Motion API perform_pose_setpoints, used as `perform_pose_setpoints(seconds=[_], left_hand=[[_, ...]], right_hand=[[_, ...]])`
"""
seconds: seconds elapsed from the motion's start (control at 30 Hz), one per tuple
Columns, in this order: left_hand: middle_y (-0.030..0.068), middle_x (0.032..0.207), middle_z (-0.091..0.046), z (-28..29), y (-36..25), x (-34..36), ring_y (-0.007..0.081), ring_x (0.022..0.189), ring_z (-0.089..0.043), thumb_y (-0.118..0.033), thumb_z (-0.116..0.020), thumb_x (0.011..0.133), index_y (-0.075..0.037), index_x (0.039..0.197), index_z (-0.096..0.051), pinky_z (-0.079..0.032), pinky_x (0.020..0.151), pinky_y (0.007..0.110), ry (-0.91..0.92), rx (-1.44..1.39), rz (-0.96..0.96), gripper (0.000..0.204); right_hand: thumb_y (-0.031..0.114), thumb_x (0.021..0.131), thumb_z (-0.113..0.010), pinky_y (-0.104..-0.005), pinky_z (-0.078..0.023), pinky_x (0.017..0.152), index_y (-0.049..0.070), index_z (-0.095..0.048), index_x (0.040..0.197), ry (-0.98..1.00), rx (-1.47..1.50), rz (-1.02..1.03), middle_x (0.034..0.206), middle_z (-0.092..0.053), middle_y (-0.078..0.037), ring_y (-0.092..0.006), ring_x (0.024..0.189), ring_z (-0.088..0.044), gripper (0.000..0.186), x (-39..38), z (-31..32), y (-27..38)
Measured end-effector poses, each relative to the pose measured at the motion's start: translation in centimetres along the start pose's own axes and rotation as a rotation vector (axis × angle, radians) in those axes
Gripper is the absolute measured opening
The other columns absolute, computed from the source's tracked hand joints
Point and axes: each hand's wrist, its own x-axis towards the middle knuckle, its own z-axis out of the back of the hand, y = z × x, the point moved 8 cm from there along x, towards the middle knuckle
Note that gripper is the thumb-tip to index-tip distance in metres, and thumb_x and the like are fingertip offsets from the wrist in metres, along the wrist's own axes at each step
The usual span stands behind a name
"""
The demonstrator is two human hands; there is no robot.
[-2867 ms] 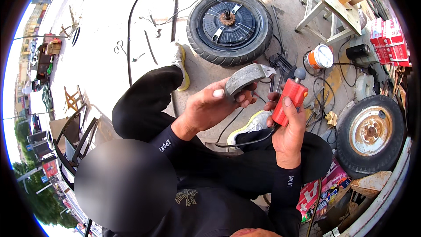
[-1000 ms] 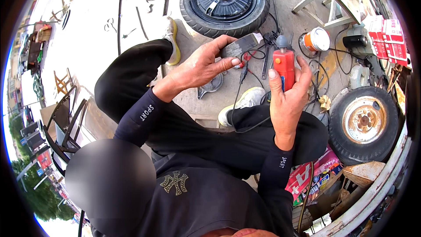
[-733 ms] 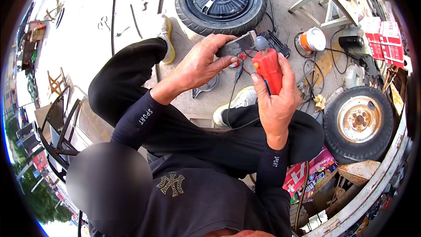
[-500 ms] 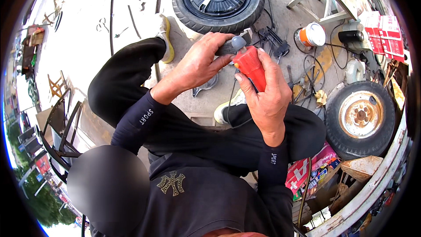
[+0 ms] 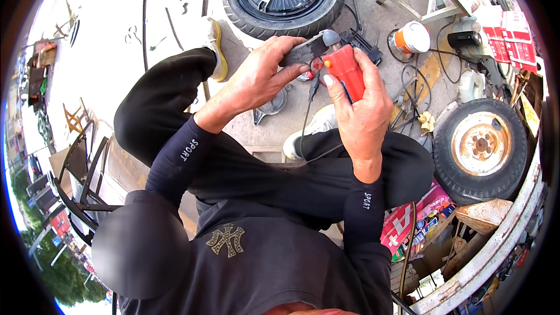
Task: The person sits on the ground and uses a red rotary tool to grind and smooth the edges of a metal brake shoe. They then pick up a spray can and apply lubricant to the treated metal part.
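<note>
Curved grey piece (image 5: 300,53) and red handheld tool (image 5: 345,70) are both taken up and set close together, so the readying looks done to me, while how much work on the piece is left I cannot make out. My left grip (image 5: 256,76) pinches the piece, which juts from it toward my right grip (image 5: 364,116), wrapped round the tool. Just past that right grip, the rounded grey tip (image 5: 331,37) sits at the piece's end, touching or not I can't tell.
</note>
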Motion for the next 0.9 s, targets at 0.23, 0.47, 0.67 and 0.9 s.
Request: perform_pose_setpoints(seconds=[0.23, 0.47, 0.67, 0.9], left_hand=[[0.0171, 0.118, -0.069, 0.1, 0.0, 0.2, 0.0276, 0.107, -0.066, -0.023, -0.072, 0.099, 0.001, 0.138, -0.057, -0.052, 0.091, 0.038, 0.02, -0.043, 0.019, 0.048], [0.0177, 0.118, -0.069, 0.4, 0.0, 0.3, 0.0278, 0.106, -0.067, -0.021, -0.072, 0.099, 0.002, 0.137, -0.057, -0.052, 0.09, 0.039, 0.02, -0.04, 0.007, 0.047], [0.0171, 0.116, -0.068, 0.3, 0.1, 0.2, 0.0276, 0.105, -0.067, -0.019, -0.073, 0.098, 0.002, 0.136, -0.057, -0.052, 0.09, 0.038, 0.028, -0.078, 0.005, 0.046], [0.0179, 0.117, -0.068, 0.4, 0.4, -0.1, 0.0283, 0.107, -0.067, -0.016, -0.073, 0.097, 0.002, 0.134, -0.058, -0.052, 0.092, 0.039, 0.035, -0.029, 0.037, 0.045]], right_hand=[[0.016, 0.081, -0.088, -0.0425, -0.059, 0.08, 0.005, -0.062, 0.134, -0.026, -0.014, -0.009, 0.113, -0.072, -0.016, -0.0346, 0.096, -0.073, 0.06, 0.4, 0.4, -0.7], [0.013, 0.08, -0.087, -0.0413, -0.058, 0.078, 0.006, -0.062, 0.134, -0.028, 0.005, 0.054, 0.11, -0.071, -0.015, -0.0347, 0.095, -0.072, 0.06, 0.6, 0.1, 0.0], [0.013, 0.08, -0.087, -0.0421, -0.058, 0.08, 0.005, -0.062, 0.134, -0.042, -0.024, 0.044, 0.111, -0.071, -0.015, -0.0353, 0.097, -0.072, 0.06, 0.6, 0.3, -0.1], [0.012, 0.078, -0.088, -0.0428, -0.058, 0.08, 0.005, -0.063, 0.132, -0.056, -0.067, 0.087, 0.109, -0.072, -0.014, -0.0344, 0.096, -0.072, 0.06, 0.8, 0.4, 0.3]])
